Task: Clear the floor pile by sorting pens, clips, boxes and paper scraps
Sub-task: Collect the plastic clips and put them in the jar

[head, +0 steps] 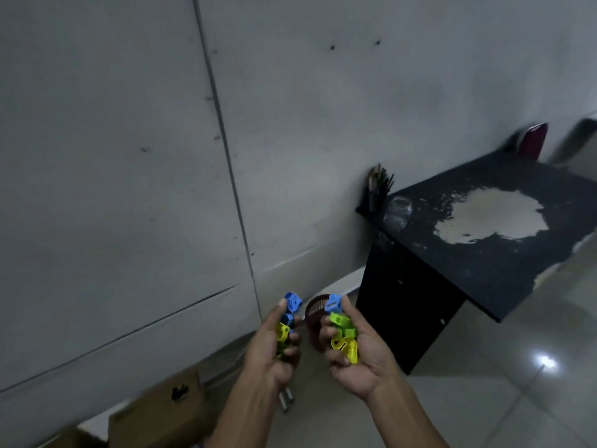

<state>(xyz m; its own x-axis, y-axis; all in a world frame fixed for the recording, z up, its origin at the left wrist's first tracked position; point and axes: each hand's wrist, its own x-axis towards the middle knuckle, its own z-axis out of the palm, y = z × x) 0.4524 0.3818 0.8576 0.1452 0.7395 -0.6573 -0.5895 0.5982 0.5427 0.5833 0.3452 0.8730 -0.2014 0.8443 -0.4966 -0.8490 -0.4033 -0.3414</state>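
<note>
Head view: the only view; it looks down past both forearms toward a grey wall and a tiled floor [484,399].
Left hand [274,347]: raised in front of the body, fingers curled round a bunch of clips.
Left clips [288,321]: a blue one sticks up past the fingertips, another blue below it, then a yellow one and something green deeper in the fist; the count is unclear.
Right hand [358,354]: palm turned up and toward the left hand, fingers and thumb curled round a second bunch.
Right clips [343,331]: blue on top under the thumb, green in the middle, yellow lowest, resting against the palm.
Hands together: near each other, not touching, both held above the floor.
Basket [315,321]: a dark brown round mesh thing showing in the gap between the hands, lower down, close to the wall's foot; blurred.
Desk [484,253]: black, to the right of the hands, its back edge against the wall; a big pale worn patch in the middle of the tabletop.
Pen holder [378,189]: dark, full of pens or pencils, at the tabletop's back left corner.
Jar [398,212]: clear, just beside the holder, near the tabletop's left edge.
Box [161,412]: brown cardboard on the floor along the wall, bottom left.
Metal piece [286,399]: small, grey, on the floor below the left wrist; too blurred to name.
</note>
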